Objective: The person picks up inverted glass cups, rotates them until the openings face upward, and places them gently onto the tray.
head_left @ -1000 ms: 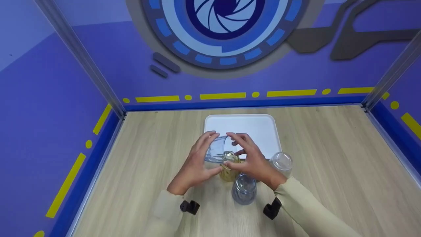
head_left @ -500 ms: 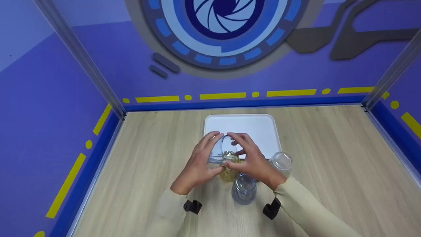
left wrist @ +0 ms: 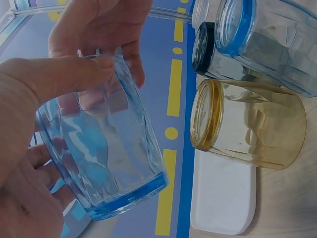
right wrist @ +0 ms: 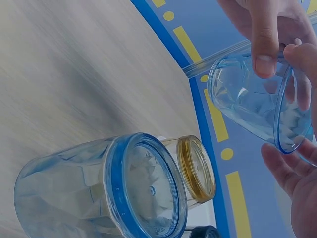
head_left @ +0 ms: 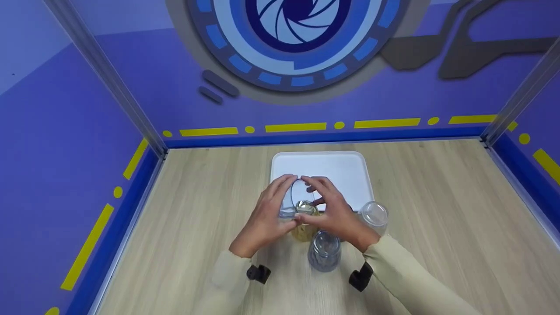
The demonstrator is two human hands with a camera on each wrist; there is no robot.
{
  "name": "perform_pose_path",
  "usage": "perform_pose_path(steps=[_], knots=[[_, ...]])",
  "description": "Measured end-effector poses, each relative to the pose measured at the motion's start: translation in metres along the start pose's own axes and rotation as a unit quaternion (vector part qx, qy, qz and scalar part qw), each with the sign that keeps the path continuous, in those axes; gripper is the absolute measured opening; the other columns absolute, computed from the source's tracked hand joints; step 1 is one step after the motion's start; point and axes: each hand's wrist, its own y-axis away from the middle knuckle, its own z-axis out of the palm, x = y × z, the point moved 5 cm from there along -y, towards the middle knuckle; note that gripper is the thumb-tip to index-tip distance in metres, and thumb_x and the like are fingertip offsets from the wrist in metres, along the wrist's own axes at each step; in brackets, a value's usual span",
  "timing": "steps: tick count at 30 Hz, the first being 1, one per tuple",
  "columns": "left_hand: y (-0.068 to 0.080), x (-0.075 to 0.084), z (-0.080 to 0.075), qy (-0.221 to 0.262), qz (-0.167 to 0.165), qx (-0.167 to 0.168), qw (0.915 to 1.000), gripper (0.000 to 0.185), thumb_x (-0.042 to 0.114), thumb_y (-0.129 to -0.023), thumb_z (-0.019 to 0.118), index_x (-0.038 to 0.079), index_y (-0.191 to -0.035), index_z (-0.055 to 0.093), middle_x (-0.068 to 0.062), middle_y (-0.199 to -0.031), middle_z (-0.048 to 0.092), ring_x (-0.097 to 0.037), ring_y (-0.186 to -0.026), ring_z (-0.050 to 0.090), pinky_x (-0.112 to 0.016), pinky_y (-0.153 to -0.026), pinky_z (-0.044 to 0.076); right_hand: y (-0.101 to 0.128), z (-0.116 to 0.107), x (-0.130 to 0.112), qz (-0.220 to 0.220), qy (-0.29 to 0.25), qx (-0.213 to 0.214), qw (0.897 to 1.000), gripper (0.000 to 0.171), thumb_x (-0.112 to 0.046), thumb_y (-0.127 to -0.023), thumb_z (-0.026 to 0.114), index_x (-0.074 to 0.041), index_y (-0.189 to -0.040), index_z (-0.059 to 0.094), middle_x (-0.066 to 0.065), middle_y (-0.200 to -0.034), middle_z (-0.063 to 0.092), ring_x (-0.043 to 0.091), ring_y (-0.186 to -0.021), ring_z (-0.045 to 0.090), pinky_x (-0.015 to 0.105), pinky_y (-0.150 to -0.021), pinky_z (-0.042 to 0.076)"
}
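Both hands hold a light-blue drinking glass (head_left: 286, 206) tilted on its side above the table, its mouth toward the right hand. My left hand (head_left: 266, 214) grips its body, with the thumb (left wrist: 74, 77) along the near side. My right hand (head_left: 334, 214) pinches the rim between thumb and fingers. Just beyond and below stands a yellow glass (head_left: 302, 234), bottom up. Nearer me, another bluish glass (head_left: 324, 253) stands inverted. A clear glass (head_left: 375, 215) is beside the right wrist. In the left wrist view a dark glass (left wrist: 205, 49) shows, largely hidden in the head view.
A white rectangular tray (head_left: 323, 164) lies behind the hands. Blue-purple panels (head_left: 210, 109) wall the wooden table (head_left: 197, 210) at the back and both sides. Black camera mounts (head_left: 259, 274) sit on both wrists.
My left hand has shifted slightly right, toward the right hand, and the held glass has turned so its mouth faces me more. The right hand has barely moved.
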Motion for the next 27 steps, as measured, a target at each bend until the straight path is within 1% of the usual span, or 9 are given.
perform_pose_path(steps=[4,6,8,11,13,17,22,25,27], knots=[[-0.0005,0.0003,0.0013,0.001,-0.003,-0.008,1.0000,0.087,0.030,-0.080,0.079,0.018,-0.150,0.030,-0.003,-0.152,0.035,-0.023,-0.141,0.035,-0.050,-0.114,0.033,-0.0001,0.0004,0.0000,0.008,0.004,-0.005,1.000,0.081,-0.045,-0.074,0.081,-0.031,-0.143,0.043,-0.002,-0.137,0.046,0.019,-0.119,0.052,0.028,-0.089,0.055],[-0.0009,0.0004,0.0015,0.001,-0.005,-0.011,0.9999,0.087,0.030,-0.080,0.079,0.019,-0.150,0.030,-0.003,-0.152,0.035,-0.022,-0.141,0.035,-0.049,-0.114,0.034,-0.0005,0.0004,0.0000,0.009,0.004,-0.007,1.000,0.080,-0.046,-0.074,0.081,-0.031,-0.143,0.043,-0.001,-0.138,0.047,0.020,-0.119,0.052,0.028,-0.089,0.055],[-0.0014,0.0004,0.0015,0.001,-0.005,-0.013,0.9999,0.087,0.028,-0.080,0.079,0.020,-0.150,0.030,-0.003,-0.152,0.035,-0.022,-0.141,0.035,-0.048,-0.113,0.035,-0.0008,0.0001,-0.0001,0.006,0.003,-0.004,1.000,0.079,-0.046,-0.074,0.081,-0.030,-0.142,0.044,0.000,-0.138,0.047,0.020,-0.119,0.053,0.028,-0.089,0.055],[-0.0019,0.0004,0.0007,-0.002,-0.009,-0.013,0.9999,0.087,0.028,-0.079,0.080,0.021,-0.151,0.029,-0.003,-0.151,0.035,-0.022,-0.139,0.037,-0.047,-0.112,0.037,-0.0014,0.0002,-0.0009,0.004,0.001,0.001,1.000,0.078,-0.046,-0.074,0.081,-0.028,-0.141,0.045,-0.004,-0.138,0.047,0.018,-0.118,0.052,0.027,-0.089,0.055],[-0.0022,0.0006,-0.0001,-0.004,-0.011,-0.012,0.9999,0.087,0.027,-0.080,0.080,0.020,-0.151,0.029,-0.004,-0.149,0.036,-0.023,-0.137,0.038,-0.047,-0.111,0.039,-0.0020,0.0004,-0.0014,0.003,0.004,0.003,1.000,0.078,-0.047,-0.074,0.080,-0.027,-0.140,0.046,-0.006,-0.138,0.047,0.014,-0.118,0.052,0.027,-0.089,0.055],[-0.0023,0.0006,-0.0011,-0.010,-0.013,-0.009,0.9998,0.087,0.028,-0.079,0.080,0.019,-0.150,0.030,-0.005,-0.147,0.037,-0.023,-0.133,0.042,-0.045,-0.108,0.042,-0.0030,0.0005,-0.0026,0.002,0.013,0.006,1.000,0.079,-0.048,-0.073,0.080,-0.024,-0.140,0.046,-0.007,-0.139,0.047,0.011,-0.118,0.051,0.028,-0.090,0.055],[-0.0022,-0.0004,-0.0020,-0.014,-0.001,0.006,0.9999,0.086,0.027,-0.078,0.080,0.015,-0.149,0.033,-0.006,-0.145,0.039,-0.023,-0.130,0.045,-0.046,-0.107,0.042,-0.0035,-0.0004,-0.0030,-0.009,0.017,0.011,1.000,0.079,-0.042,-0.073,0.082,-0.018,-0.140,0.047,-0.005,-0.138,0.049,0.017,-0.118,0.053,0.033,-0.090,0.055],[-0.0019,-0.0013,-0.0017,-0.013,0.002,0.010,0.9999,0.086,0.027,-0.078,0.080,0.015,-0.149,0.034,-0.007,-0.145,0.040,-0.023,-0.131,0.045,-0.047,-0.107,0.041,-0.0035,-0.0011,-0.0029,-0.013,0.015,0.013,1.000,0.078,-0.038,-0.073,0.083,-0.018,-0.139,0.047,-0.006,-0.138,0.050,0.020,-0.119,0.053,0.034,-0.090,0.055],[-0.0017,-0.0021,-0.0014,-0.012,-0.004,0.007,0.9999,0.086,0.028,-0.078,0.080,0.016,-0.149,0.033,-0.007,-0.145,0.039,-0.023,-0.130,0.045,-0.047,-0.107,0.041,-0.0035,-0.0015,-0.0024,-0.014,0.013,0.013,1.000,0.078,-0.037,-0.073,0.084,-0.019,-0.139,0.047,-0.005,-0.138,0.050,0.020,-0.119,0.053,0.035,-0.090,0.054]])
